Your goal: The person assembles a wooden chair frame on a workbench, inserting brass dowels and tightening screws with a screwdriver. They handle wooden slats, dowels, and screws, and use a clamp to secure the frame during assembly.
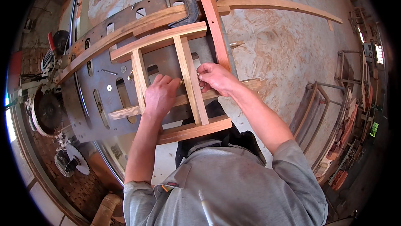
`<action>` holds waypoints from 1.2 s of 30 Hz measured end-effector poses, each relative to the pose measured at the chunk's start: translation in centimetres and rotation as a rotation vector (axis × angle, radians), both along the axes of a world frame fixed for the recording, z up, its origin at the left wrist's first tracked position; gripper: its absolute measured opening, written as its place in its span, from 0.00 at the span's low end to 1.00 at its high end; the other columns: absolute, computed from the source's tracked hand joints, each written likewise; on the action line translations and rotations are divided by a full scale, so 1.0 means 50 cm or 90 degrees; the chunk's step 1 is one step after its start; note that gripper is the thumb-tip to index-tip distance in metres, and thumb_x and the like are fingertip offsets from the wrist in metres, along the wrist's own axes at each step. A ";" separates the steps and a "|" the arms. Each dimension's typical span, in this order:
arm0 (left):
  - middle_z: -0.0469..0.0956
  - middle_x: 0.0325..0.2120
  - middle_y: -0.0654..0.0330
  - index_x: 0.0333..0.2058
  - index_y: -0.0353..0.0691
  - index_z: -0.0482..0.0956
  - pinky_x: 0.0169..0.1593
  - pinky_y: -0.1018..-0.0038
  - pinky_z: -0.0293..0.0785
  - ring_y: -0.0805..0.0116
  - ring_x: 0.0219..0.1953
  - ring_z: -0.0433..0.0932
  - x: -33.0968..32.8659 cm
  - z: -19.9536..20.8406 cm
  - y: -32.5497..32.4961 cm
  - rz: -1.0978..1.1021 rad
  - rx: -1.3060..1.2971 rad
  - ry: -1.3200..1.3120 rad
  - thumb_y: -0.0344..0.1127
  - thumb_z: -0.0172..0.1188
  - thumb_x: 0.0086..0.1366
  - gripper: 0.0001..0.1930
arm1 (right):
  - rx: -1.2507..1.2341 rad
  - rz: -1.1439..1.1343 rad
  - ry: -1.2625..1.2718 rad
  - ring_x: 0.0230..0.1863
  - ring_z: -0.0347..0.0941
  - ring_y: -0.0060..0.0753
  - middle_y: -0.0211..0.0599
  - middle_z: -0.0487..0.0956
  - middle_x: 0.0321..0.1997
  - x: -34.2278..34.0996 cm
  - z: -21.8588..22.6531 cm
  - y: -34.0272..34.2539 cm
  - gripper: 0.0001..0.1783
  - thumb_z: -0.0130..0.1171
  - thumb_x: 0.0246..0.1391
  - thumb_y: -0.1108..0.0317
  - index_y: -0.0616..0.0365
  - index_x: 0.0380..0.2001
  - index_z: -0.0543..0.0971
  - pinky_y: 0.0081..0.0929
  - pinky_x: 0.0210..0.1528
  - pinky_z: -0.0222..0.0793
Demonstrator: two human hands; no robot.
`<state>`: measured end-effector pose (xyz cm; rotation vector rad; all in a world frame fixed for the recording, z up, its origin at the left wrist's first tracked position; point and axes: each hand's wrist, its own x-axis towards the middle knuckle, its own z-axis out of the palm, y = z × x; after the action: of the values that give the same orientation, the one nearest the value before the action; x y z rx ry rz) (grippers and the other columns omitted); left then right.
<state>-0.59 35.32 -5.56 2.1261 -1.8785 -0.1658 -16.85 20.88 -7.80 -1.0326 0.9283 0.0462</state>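
Note:
A wooden frame [163,41] lies over a dark metal table, its two rails joined by two crosspieces. My left hand [161,92] is closed at the left side of the right crosspiece [193,88], thumb and fingers on a small brass-coloured fitting [181,82]. On the opposite side of that crosspiece, my right hand [215,79] has its thumb and fingertips pinched together. Whatever lies between them is too small and covered to name. Another brass-coloured fitting [130,75] sticks out from the left crosspiece.
A C-clamp [190,4] grips a long wooden bar at the far side of the slotted metal table [83,117]. A reddish board [212,21] crosses the table's right end. Circular saw blades [77,159] stand at the left. Timber and racks line the right.

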 end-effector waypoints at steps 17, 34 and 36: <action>0.71 0.23 0.66 0.30 0.48 0.79 0.30 0.70 0.75 0.65 0.33 0.74 -0.002 0.002 -0.004 -0.001 0.005 -0.010 0.29 0.58 0.51 0.07 | 0.026 0.027 -0.041 0.28 0.71 0.24 0.33 0.73 0.29 -0.012 -0.015 -0.007 0.07 0.53 0.60 0.72 0.66 0.38 0.74 0.25 0.26 0.75; 0.73 0.25 0.64 0.34 0.47 0.81 0.34 0.67 0.74 0.63 0.35 0.74 0.003 0.003 0.001 0.003 0.064 0.004 0.32 0.59 0.56 0.06 | 0.001 -0.009 -0.036 0.31 0.71 0.24 0.34 0.74 0.34 -0.010 -0.008 0.004 0.11 0.52 0.60 0.72 0.67 0.43 0.74 0.23 0.28 0.75; 0.73 0.25 0.64 0.33 0.47 0.81 0.34 0.68 0.74 0.63 0.35 0.74 0.003 0.003 0.000 0.006 0.068 0.004 0.32 0.59 0.56 0.06 | 0.007 -0.012 -0.035 0.31 0.71 0.23 0.34 0.74 0.33 -0.011 -0.007 0.003 0.11 0.53 0.60 0.71 0.67 0.42 0.75 0.23 0.28 0.75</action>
<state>-0.46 35.34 -5.39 2.1996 -1.8963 -0.2754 -17.39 21.01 -8.17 -1.0097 0.8865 0.0066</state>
